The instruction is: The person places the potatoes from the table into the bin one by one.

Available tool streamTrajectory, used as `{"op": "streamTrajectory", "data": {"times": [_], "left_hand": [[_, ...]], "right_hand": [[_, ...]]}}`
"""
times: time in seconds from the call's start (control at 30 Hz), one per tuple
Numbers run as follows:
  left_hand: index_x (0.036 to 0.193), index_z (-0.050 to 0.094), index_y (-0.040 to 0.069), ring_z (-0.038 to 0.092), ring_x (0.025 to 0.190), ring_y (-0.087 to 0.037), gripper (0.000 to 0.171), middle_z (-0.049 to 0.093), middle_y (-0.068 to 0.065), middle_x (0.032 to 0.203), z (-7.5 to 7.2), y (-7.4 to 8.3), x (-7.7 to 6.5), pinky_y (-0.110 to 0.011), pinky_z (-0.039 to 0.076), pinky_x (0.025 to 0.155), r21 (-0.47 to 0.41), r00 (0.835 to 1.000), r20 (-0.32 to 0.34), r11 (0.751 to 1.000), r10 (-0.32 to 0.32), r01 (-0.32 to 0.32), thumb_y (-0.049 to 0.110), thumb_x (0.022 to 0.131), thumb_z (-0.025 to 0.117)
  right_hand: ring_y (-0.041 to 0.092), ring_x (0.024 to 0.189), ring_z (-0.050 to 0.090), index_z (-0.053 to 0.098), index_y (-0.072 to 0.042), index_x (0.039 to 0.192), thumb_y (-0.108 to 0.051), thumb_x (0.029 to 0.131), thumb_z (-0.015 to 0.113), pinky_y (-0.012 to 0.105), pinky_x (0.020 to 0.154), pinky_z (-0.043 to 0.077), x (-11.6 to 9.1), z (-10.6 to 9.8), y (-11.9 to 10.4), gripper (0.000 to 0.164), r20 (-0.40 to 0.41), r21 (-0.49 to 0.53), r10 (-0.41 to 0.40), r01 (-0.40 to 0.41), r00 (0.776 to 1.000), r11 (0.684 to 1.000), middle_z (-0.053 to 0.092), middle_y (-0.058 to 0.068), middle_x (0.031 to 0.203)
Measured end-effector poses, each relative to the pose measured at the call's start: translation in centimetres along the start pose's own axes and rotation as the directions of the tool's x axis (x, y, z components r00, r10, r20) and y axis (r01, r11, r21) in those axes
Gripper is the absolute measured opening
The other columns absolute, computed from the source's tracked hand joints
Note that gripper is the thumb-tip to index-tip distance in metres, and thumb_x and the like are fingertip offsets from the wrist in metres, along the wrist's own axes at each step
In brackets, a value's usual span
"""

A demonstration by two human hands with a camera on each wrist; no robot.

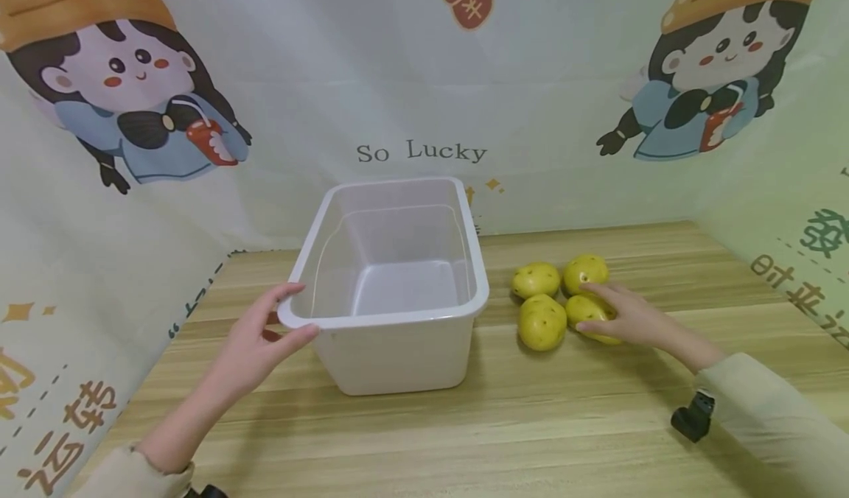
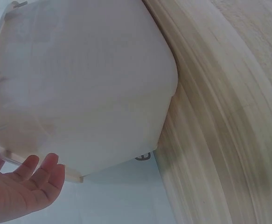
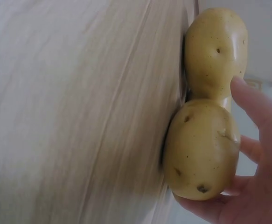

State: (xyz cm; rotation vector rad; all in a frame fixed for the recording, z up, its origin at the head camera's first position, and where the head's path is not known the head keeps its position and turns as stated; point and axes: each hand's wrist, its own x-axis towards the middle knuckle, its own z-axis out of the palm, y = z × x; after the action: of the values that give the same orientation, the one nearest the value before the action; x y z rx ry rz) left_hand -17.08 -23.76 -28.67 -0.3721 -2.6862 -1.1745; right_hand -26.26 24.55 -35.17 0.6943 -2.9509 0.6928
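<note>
A white plastic bin (image 1: 391, 358) stands upright on the table, its inside bare. At its near left corner is my left hand (image 1: 255, 336), a finger over the rim and the thumb against the front edge. In the left wrist view the other fingers of the left hand (image 2: 31, 186) bend below the rim, beside the bin wall (image 2: 94, 84). Four yellow potatoes lie bunched right of the bin. Over the near right potato (image 1: 590, 314) is my right hand (image 1: 630, 317), thumb and fingers spread around it. In the right wrist view the thumb lies by another potato (image 3: 215, 51).
Beside that potato lie a front left potato (image 1: 542, 323), a back left potato (image 1: 536, 281) and a back right potato (image 1: 585, 271). A printed cloth (image 1: 318, 78) hangs behind and along the sides of the wooden table (image 1: 530, 424).
</note>
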Motion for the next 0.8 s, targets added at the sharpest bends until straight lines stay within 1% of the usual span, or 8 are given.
{"op": "streamTrajectory", "data": {"times": [0.2, 0.4, 0.5, 0.8], "left_hand": [[0.136, 0.034, 0.007, 0.055, 0.094, -0.030, 0.058, 0.047, -0.021, 0.121, 0.32, -0.30, -0.05, -0.028, 0.049, 0.066, -0.024, 1.000, -0.010, 0.999, -0.024, 0.023, 0.025, 0.088, 0.061], [0.134, 0.035, 0.008, 0.058, 0.087, -0.023, 0.055, 0.052, -0.020, 0.111, 0.67, -0.60, 0.01, -0.026, 0.048, 0.065, -0.048, 0.999, -0.042, 0.999, -0.025, 0.023, 0.020, 0.087, 0.062], [0.134, 0.035, 0.008, 0.057, 0.086, -0.021, 0.054, 0.053, -0.018, 0.109, 0.75, -0.61, -0.01, -0.025, 0.048, 0.064, -0.051, 0.998, -0.051, 0.998, -0.025, 0.022, 0.019, 0.087, 0.062], [0.133, 0.036, 0.009, 0.059, 0.081, -0.022, 0.053, 0.056, -0.021, 0.106, 0.99, -0.56, -0.20, -0.029, 0.049, 0.066, -0.058, 0.998, -0.060, 0.998, -0.033, 0.029, 0.021, 0.088, 0.061]], "right_hand": [[0.054, 0.111, 0.041, 0.041, 0.004, 0.131, -0.034, 0.081, 0.067, 0.064, 0.086, 0.035, 0.12, 0.47, 0.38, 0.068, -0.009, -0.012, -0.007, 0.006, 1.000, 1.000, 0.039, 0.037, 0.125], [0.053, 0.107, 0.044, 0.043, 0.004, 0.128, -0.030, 0.079, 0.069, 0.063, 0.084, 0.038, 0.19, 0.64, 0.66, 0.065, -0.015, -0.018, -0.008, 0.007, 1.000, 1.000, 0.042, 0.038, 0.122], [0.052, 0.106, 0.046, 0.044, 0.004, 0.126, -0.029, 0.079, 0.070, 0.061, 0.083, 0.039, 0.31, 0.68, 0.76, 0.063, -0.018, -0.020, -0.013, 0.013, 1.000, 1.000, 0.043, 0.038, 0.120], [0.051, 0.105, 0.046, 0.045, 0.005, 0.126, -0.028, 0.079, 0.070, 0.060, 0.082, 0.040, 0.52, 0.67, 0.58, 0.062, -0.016, -0.010, 0.012, -0.012, 1.000, 1.000, 0.044, 0.038, 0.120]]}}
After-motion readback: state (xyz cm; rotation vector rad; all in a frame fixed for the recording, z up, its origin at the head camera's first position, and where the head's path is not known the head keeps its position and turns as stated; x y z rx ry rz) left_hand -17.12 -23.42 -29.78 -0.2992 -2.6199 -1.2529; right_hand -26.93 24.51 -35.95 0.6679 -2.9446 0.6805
